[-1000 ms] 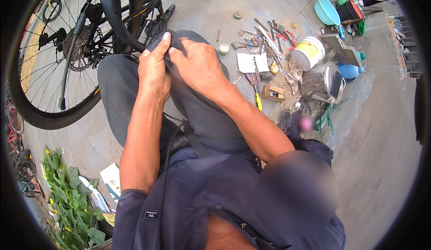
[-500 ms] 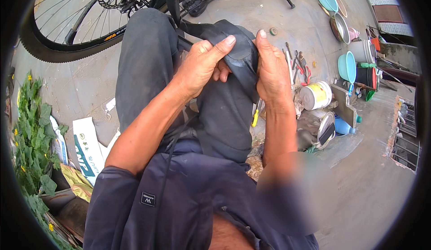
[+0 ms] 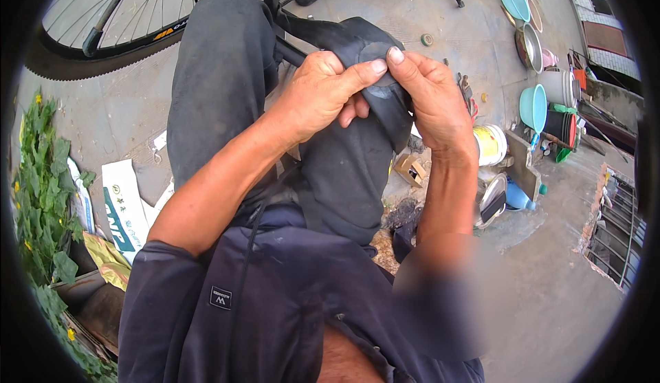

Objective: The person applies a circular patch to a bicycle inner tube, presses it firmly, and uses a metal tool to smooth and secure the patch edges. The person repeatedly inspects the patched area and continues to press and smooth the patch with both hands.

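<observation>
Left hand (image 3: 316, 94), right hand (image 3: 438, 101) — both pinched on black tube (image 3: 349, 37) (lettered sack (image 3: 124, 185) at left)

Leafy green plants with yellow flowers (image 3: 42, 183) stand at the far left, near a white and green printed sack (image 3: 125, 204). At the right, a round turquoise plastic basin (image 3: 533, 108) sits near a white bucket with a yellow label (image 3: 489, 144); a blue plastic bottle (image 3: 519, 196) lies beside a flat grey slab (image 3: 526, 163).
</observation>
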A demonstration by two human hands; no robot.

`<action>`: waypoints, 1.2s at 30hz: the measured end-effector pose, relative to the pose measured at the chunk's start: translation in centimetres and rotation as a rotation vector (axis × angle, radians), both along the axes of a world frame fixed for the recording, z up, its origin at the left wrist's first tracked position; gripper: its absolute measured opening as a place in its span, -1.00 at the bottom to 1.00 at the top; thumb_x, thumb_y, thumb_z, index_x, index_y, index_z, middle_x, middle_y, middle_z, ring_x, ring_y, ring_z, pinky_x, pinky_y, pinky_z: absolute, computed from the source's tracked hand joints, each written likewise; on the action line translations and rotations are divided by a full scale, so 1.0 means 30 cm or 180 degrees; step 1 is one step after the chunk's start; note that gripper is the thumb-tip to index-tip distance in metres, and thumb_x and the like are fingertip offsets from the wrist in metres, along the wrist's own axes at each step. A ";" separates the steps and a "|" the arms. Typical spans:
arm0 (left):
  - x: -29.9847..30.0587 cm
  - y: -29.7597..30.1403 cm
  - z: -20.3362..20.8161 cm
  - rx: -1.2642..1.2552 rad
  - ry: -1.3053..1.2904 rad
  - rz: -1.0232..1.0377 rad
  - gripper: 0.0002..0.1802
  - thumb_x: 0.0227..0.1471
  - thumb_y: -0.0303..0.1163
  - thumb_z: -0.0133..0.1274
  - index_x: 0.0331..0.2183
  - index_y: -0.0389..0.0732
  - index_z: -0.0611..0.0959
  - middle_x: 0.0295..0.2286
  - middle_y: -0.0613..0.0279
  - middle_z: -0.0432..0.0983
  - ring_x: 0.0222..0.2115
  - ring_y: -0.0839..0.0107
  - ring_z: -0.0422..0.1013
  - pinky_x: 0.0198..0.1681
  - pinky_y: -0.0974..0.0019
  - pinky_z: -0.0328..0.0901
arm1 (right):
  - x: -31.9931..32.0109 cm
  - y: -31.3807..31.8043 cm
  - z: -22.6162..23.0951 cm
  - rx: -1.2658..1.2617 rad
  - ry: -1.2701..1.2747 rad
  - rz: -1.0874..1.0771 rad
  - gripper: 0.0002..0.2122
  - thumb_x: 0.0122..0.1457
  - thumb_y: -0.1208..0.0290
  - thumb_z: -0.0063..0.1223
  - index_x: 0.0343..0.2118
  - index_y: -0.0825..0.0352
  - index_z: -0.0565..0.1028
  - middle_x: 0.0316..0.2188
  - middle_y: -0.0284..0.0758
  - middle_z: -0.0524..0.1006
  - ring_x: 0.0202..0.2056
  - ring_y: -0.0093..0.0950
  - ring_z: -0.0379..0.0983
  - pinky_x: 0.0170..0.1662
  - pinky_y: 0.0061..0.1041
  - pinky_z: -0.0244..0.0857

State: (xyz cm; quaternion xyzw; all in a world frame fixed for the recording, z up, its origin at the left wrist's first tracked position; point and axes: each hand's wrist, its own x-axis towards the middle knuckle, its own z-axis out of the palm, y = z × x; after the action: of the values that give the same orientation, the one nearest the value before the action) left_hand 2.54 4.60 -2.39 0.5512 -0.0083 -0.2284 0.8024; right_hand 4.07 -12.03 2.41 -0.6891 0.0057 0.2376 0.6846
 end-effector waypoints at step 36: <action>-0.089 -0.022 0.006 0.0447 0.0413 0.0142 -0.75 0.05 -0.29 0.20 -0.52 -0.24 0.58 -0.68 0.28 0.52 -0.69 0.64 0.34 -0.61 0.54 0.19 | -0.140 -0.085 -0.013 -0.1713 -0.0381 -0.0789 -0.69 0.14 0.20 0.24 -0.37 0.45 0.58 -0.61 -0.42 0.50 -0.60 -0.68 0.36 -0.52 -0.64 0.25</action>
State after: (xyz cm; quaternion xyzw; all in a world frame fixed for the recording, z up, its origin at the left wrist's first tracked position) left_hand -0.13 3.95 -2.22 0.5902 0.0720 -0.2458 0.7655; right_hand -0.13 -14.59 2.03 -0.8526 0.1122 0.1011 0.5003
